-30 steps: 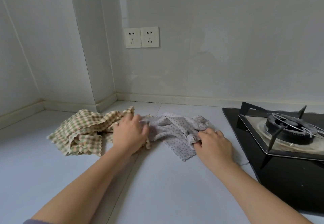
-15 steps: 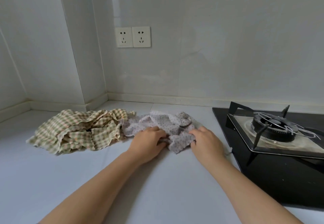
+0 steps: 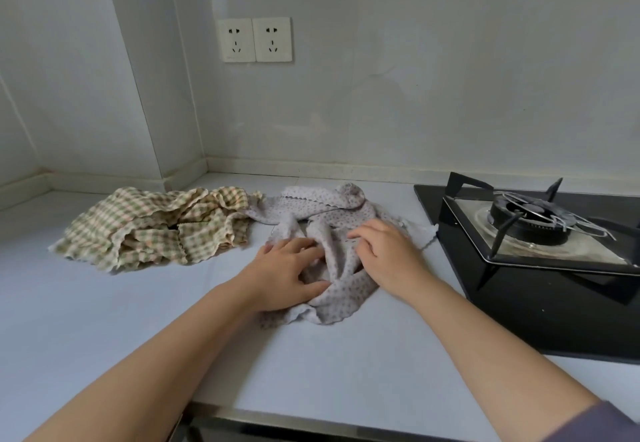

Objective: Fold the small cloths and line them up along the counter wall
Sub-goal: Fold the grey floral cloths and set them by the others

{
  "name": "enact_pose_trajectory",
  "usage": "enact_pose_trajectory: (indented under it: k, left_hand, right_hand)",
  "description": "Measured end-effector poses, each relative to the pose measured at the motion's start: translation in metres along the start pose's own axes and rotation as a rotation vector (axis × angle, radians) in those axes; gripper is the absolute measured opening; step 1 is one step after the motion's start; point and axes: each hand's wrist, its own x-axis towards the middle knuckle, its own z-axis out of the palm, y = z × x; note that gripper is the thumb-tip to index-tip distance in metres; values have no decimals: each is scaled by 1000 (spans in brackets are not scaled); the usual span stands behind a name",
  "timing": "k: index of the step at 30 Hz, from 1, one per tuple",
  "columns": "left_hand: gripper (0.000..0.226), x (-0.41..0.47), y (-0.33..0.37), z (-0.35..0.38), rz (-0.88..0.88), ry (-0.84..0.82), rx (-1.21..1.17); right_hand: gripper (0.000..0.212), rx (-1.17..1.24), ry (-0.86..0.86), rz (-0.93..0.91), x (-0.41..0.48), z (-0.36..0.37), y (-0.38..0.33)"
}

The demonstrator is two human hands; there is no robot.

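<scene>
A crumpled grey dotted cloth lies on the pale counter, pulled toward me in a long bunch. My left hand lies on its left side, a raised fold caught between thumb and fingers. My right hand sits on its right side with fingers curled down into the fabric. A beige-and-green checked cloth lies rumpled to the left, its edge touching the dotted cloth. Neither cloth is folded. The counter wall runs behind them.
A black gas hob with a burner and pan supports fills the right side, close to my right hand. Two wall sockets sit above the cloths. A wall column juts out at the back left. The counter's front edge runs below my forearms.
My left hand left the checked cloth and joined the right on the dotted cloth. Both hands dragged the dotted cloth toward me, stretching it into a longer bunch.
</scene>
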Motion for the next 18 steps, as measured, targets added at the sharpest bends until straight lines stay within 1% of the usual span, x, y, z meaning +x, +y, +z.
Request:
enact_pose_trajectory:
  k: [1, 2, 3, 5, 6, 8, 9, 11, 13, 15, 16, 18]
  left_hand:
    - [86, 0, -2, 1, 9, -50, -18]
    - [83, -1, -2, 0, 48, -66, -59]
    - [78, -2, -2, 0, 90, -47, -102]
    - [68, -1, -4, -1, 109, 79, -154]
    - [62, -1, -5, -3, 75, 166, -166]
    - [45, 0, -9, -5, -41, 295, -157]
    - [40, 0, -12, -4, -103, 312, -135]
    - [40, 0, -16, -3, -232, 321, -62]
    - [43, 0, -17, -4, -383, 367, -20]
    - [47, 0, -18, -8, -499, 378, 12]
    - [48, 0, -20, -10, -525, 342, 37]
    - [37, 0, -25, -11, -491, 286, 35]
  right_hand:
    - [32, 59, -9, -27, 0, -1, -1]
    - [30, 91, -47, -44, 1, -2, -2]
    - [28, 87, -93, -46, 1, -2, -2]
    - [15, 80, -141, -17, 0, -3, -1]
    - [9, 87, -147, 9, 0, -4, 0]
    - [11, 56, -146, 69, -1, -7, 4]
    - [11, 18, -131, 96, -1, -9, 5]
    - [8, -9, -51, 147, -2, -12, 7]
    - [8, 86, 67, 211, -2, -15, 8]
    - [9, 250, 158, 295, -1, -19, 7]
    - [10, 337, 177, 341, 0, -20, 7]
    - [12, 539, 184, 429, 3, -19, 7]
